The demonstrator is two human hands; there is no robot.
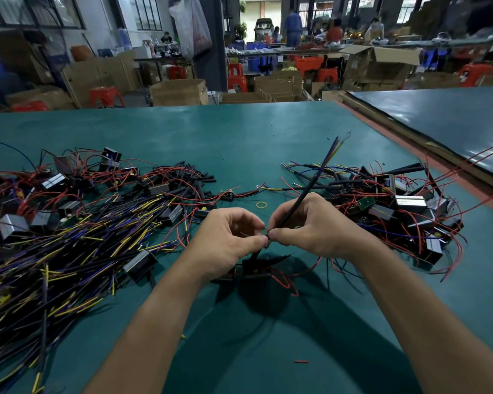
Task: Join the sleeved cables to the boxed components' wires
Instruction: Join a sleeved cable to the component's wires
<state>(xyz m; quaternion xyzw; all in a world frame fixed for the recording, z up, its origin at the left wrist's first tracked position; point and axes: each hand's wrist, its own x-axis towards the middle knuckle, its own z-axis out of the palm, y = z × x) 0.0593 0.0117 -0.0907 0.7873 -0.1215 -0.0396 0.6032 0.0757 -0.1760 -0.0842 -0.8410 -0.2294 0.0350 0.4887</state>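
My right hand (pixel 313 226) pinches the lower end of a black sleeved cable (pixel 310 186), which slants up and away to loose blue, yellow and red wire ends. My left hand (pixel 225 240) pinches a thin wire end against that cable's tip, thumb and fingers meeting those of the right hand. Below my hands a black boxed component (pixel 254 270) lies on the green table (pixel 239 143) with red wires trailing from it; its top is partly hidden by my left hand.
A big heap of sleeved cables and boxes (pixel 69 223) covers the table's left side. A second heap of boxes with red wires (pixel 396 203) lies on the right. A yellow rubber band (pixel 261 205) lies just beyond my hands. A second dark table (pixel 453 118) stands at the right.
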